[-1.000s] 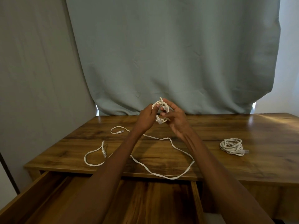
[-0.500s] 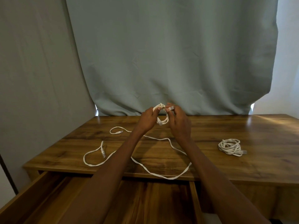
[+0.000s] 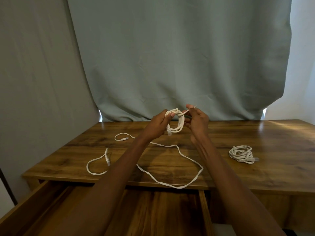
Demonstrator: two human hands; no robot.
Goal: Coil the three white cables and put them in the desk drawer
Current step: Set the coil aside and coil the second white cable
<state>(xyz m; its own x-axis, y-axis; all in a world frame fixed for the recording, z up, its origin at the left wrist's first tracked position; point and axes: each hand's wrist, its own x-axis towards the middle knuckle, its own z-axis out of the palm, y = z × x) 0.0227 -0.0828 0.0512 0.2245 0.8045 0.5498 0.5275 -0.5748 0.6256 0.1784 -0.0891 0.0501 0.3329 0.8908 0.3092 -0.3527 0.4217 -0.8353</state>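
Observation:
A small coil of white cable (image 3: pixel 179 122) hangs in the air above the back of the desk. My left hand (image 3: pixel 157 124) pinches its top left side, and one plug dangles below that hand. My right hand (image 3: pixel 197 121) holds the cable's free end, pulled up and to the right with its plug at my fingertips. A second white cable (image 3: pixel 172 165) lies loose and uncoiled across the desk's front, partly hidden under my arms. A third, coiled white cable (image 3: pixel 242 154) rests on the desk at the right. The desk drawer (image 3: pixel 144 213) stands open below.
The wooden desk (image 3: pixel 255 178) runs wide to both sides. A grey-green curtain (image 3: pixel 179 57) hangs behind it, and a grey wall (image 3: pixel 34 82) closes off the left. The loose cable's loop overhangs the desk's front edge above the drawer.
My right hand has pulled the cable's end out through the coil, up and to the right. The coil now hangs more open between my hands.

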